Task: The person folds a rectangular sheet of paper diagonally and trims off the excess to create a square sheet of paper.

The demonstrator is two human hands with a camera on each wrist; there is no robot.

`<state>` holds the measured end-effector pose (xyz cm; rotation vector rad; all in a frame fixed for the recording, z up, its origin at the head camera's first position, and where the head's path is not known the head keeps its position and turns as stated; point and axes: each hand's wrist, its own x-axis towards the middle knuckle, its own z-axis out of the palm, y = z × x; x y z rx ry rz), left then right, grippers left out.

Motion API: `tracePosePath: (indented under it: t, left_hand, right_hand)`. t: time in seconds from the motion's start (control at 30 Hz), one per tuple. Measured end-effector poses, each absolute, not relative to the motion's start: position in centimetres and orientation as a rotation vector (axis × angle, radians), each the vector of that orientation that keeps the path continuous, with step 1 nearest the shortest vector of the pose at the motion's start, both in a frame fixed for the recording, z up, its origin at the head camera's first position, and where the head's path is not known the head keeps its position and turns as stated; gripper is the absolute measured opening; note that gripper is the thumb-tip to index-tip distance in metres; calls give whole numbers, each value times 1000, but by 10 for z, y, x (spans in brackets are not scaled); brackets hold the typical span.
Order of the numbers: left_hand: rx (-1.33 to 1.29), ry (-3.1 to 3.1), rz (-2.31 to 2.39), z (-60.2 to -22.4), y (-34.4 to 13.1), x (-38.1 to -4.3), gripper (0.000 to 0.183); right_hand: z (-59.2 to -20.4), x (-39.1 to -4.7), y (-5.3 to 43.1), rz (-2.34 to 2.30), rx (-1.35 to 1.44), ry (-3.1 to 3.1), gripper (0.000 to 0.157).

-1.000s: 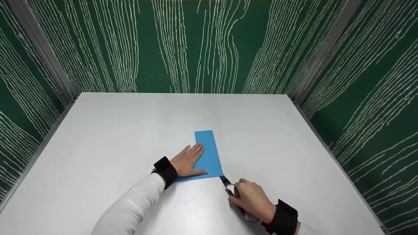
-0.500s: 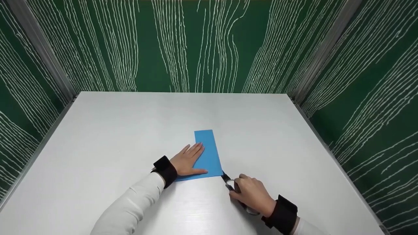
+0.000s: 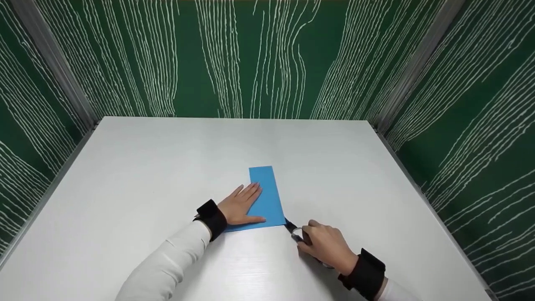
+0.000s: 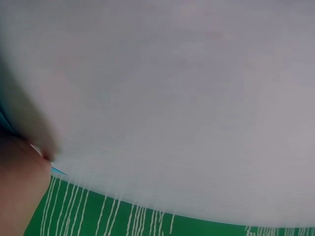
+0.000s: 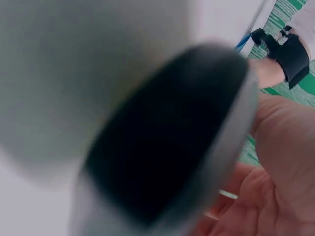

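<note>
Blue paper (image 3: 271, 205) lies flat on the white table (image 3: 167, 167), roughly midway between its left and right edges, well apart from the far edge. Narrow end of the paper points toward that far edge.

Head feed is my clearest. Left hand (image 3: 240, 209) rests palm-down on the paper's left part: fingers straight and slightly fanned, thumb stuck out wide toward the table's right edge. Right hand (image 3: 328, 242) sits closer to that right edge, fingers curled round a dark-and-silver tool (image 3: 297, 233). Dark tip at the paper's near right corner; touching or just beside it, I cannot tell.

Only the head feed gives me that tip. Right wrist feed shows the inner side of the grip instead: a big blurred black-and-grey form, too close to read, before the palm and bent fingers. Same feed, upper right corner: the left arm's black wristband (image 5: 293, 56) and a sliver of blue.

Left wrist feed, mostly tabletop: blurred skin at lower left, thin blue edge beside it, green wall (image 4: 113, 216) with pale streaks past the table's edge. Finger spread on that hand I read from the head feed alone.
</note>
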<state>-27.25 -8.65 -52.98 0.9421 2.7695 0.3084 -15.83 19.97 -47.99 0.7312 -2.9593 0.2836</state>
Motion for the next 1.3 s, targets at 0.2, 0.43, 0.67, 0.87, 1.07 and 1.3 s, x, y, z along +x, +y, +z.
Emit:
tracePosePath:
  t: [0.2, 0.43, 0.67, 0.87, 1.07, 1.3]
  left_hand:
    - [949, 2779, 322, -533, -88, -274, 101]
    - [960, 2781, 322, -536, -89, -275, 102]
    - [954, 2763, 367, -524, -88, -268, 99]
    - [942, 2752, 377, -520, -87, -266, 99]
    - [950, 2757, 371, -519, -86, -265, 99]
    - [960, 2768, 357, -524, -86, -267, 99]
  right_hand:
    - [-481, -166, 208, 210, 803, -2907, 18]
    - [-482, -174, 210, 210, 831, -2894, 18]
    - [-485, -179, 208, 209, 825, -2877, 18]
    - [-487, -186, 207, 217, 822, -2852, 17]
    - [-488, -195, 204, 264, 811, -2864, 16]
    - [-488, -209, 199, 268, 783, -2887, 20]
